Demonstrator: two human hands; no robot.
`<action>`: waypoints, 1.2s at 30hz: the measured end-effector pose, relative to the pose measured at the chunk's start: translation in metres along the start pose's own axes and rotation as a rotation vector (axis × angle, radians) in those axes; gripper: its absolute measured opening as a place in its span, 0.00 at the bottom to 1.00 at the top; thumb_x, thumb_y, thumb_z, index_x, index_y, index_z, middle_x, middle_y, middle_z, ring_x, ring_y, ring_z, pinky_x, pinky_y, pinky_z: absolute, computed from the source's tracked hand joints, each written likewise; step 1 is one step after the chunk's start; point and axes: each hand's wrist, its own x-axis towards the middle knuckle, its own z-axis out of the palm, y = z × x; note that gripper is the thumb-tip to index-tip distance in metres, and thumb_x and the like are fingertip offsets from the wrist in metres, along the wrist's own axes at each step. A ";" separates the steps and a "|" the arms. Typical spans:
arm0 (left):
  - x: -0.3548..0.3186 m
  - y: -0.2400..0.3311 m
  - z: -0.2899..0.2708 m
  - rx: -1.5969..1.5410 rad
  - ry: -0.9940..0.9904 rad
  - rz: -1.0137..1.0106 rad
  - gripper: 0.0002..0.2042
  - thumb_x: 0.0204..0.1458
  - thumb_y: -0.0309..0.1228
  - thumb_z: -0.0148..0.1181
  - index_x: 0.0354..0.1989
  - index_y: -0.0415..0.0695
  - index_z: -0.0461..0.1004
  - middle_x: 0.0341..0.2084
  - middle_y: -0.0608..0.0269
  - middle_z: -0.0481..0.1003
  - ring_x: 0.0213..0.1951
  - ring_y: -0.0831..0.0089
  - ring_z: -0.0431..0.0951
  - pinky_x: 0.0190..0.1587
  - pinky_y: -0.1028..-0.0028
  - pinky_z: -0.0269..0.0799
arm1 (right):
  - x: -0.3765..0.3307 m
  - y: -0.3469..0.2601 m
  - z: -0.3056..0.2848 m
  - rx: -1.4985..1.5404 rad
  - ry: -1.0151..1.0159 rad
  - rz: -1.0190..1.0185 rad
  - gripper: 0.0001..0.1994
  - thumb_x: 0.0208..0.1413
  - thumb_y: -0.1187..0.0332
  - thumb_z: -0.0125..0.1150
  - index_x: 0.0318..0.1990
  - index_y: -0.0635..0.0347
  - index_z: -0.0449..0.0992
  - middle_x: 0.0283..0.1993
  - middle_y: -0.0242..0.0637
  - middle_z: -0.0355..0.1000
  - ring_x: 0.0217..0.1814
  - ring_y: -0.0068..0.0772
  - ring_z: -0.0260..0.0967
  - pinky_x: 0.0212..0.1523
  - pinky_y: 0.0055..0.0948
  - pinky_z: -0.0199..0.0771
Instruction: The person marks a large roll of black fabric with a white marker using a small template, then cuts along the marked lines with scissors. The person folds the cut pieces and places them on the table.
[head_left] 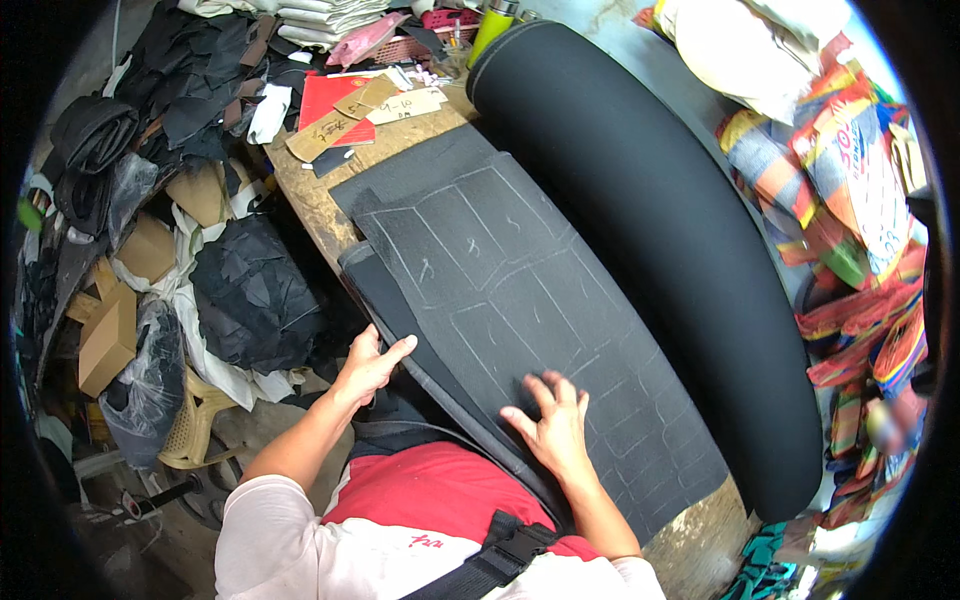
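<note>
A dark grey sheet of fabric point(530, 290), marked with chalk-like lines in panel shapes, lies lengthwise over the table. More dark layers point(385, 290) show beneath its left edge. At that edge is my left hand point(368, 372), closed around the layers, its thumb on top and the other fingers partly hidden below. My right hand point(555, 430) is over the marked sheet near its middle, fingers apart and a little blurred. It holds nothing; whether the fingertips touch the sheet I cannot tell.
A thick black roll of material point(650, 250) lies along the table's right side. Paper and card patterns point(340, 120) sit on the worn wooden table point(310, 200) at the far end. Black scraps point(250, 280) and cartons point(108, 340) crowd the left; colourful bundles point(850, 200) are on the right.
</note>
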 end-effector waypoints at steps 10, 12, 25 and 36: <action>0.046 0.027 -0.051 0.053 0.365 0.293 0.35 0.44 0.23 0.65 0.60 0.34 0.51 0.34 0.53 0.75 0.37 0.71 0.76 0.41 0.75 0.72 | 0.042 0.002 0.057 -0.295 -0.075 -0.052 0.54 0.34 0.25 0.49 0.65 0.56 0.53 0.70 0.54 0.36 0.72 0.58 0.25 0.56 0.76 0.28; 0.060 0.048 -0.064 0.112 0.498 0.487 0.29 0.45 0.23 0.63 0.56 0.37 0.58 0.30 0.63 0.74 0.33 0.78 0.74 0.38 0.79 0.70 | 0.041 0.000 0.052 -0.244 -0.093 -0.054 0.54 0.33 0.25 0.50 0.64 0.56 0.53 0.69 0.55 0.36 0.72 0.58 0.25 0.56 0.76 0.28; 0.079 0.132 0.061 -0.010 -0.241 0.269 0.13 0.57 0.28 0.50 0.49 0.41 0.65 0.21 0.66 0.69 0.13 0.87 0.60 0.14 0.86 0.55 | 0.190 -0.102 0.074 0.924 -0.041 -0.550 0.31 0.45 0.64 0.65 0.55 0.68 0.60 0.50 0.46 0.66 0.52 0.39 0.66 0.53 0.35 0.65; 0.297 0.278 -0.084 0.400 0.503 0.978 0.18 0.48 0.29 0.62 0.47 0.37 0.68 0.30 0.62 0.75 0.32 0.76 0.75 0.36 0.77 0.72 | 0.264 -0.161 0.129 0.531 0.171 -0.509 0.07 0.45 0.67 0.60 0.30 0.59 0.74 0.22 0.45 0.72 0.24 0.50 0.70 0.28 0.40 0.70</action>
